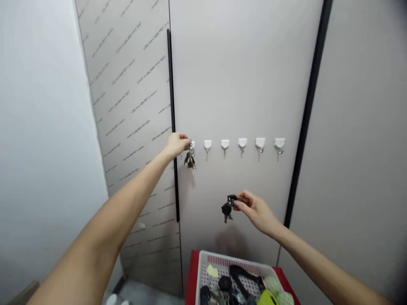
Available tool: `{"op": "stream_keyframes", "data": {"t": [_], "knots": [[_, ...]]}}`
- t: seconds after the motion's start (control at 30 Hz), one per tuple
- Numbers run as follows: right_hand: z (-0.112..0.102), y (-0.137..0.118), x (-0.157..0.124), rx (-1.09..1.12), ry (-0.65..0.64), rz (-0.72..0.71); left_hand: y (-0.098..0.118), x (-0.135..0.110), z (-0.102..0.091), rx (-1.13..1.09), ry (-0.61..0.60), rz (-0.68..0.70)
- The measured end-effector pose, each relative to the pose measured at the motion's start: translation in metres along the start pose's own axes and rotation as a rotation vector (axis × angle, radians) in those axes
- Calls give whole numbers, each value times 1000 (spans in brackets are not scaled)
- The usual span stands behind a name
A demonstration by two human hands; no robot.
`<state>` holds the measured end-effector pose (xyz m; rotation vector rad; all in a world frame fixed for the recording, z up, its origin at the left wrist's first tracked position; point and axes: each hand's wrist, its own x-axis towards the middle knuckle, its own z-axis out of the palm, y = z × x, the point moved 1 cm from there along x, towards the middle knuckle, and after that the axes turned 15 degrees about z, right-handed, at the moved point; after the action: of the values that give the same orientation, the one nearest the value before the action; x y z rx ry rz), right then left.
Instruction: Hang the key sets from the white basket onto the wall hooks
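Observation:
My left hand [178, 145] is closed on the ring of a metal key bunch [190, 160], held up at the left end of a row of white hooks. The keys dangle below the fingers, and a white hook is partly hidden behind them; whether the ring touches it I cannot tell. Lower down, my right hand [251, 208] pinches a second bunch of keys [227, 209] with black heads or fobs, away from the door surface. Farther along the row are bare hooks, such as the middle hook [225, 145] and the rightmost hook [280, 145].
The hooks are fixed on a pale cabinet door [241, 76] with a long black handle [171, 93] at its left. Below stands a white plastic basket [235, 257] on something red [192, 275], holding dark straps, keys and a yellow-green item. A printed panel [127, 84] covers the left side.

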<state>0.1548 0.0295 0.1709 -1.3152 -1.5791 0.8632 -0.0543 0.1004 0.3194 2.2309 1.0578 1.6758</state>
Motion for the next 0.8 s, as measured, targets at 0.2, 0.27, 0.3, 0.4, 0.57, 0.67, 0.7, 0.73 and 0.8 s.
{"op": "stream_keyframes", "data": {"t": [0.2, 0.27, 0.3, 0.4, 0.57, 0.67, 0.7, 0.73, 0.8], "knots": [[10, 46, -26, -149, -132, 136, -36, -124, 49, -393, -244, -284], [18, 66, -37, -218, -149, 176, -53, -172, 74, -451, -339, -362], [22, 75, -43, -252, -151, 190, -59, -194, 85, -450, -377, -367], [33, 102, -59, -342, -132, 203, -66, -241, 111, -338, -474, -320], [38, 126, -75, -382, -95, 203, -62, -269, 126, -212, -614, -212], [32, 125, -78, -389, -126, 210, -60, -268, 128, -238, -622, -236], [30, 122, -77, -386, -127, 206, -59, -265, 128, -262, -605, -260], [27, 117, -74, -371, -116, 203, -58, -261, 129, -300, -581, -287], [22, 103, -65, -269, -67, 224, -53, -248, 132, -426, -518, -365]]}}
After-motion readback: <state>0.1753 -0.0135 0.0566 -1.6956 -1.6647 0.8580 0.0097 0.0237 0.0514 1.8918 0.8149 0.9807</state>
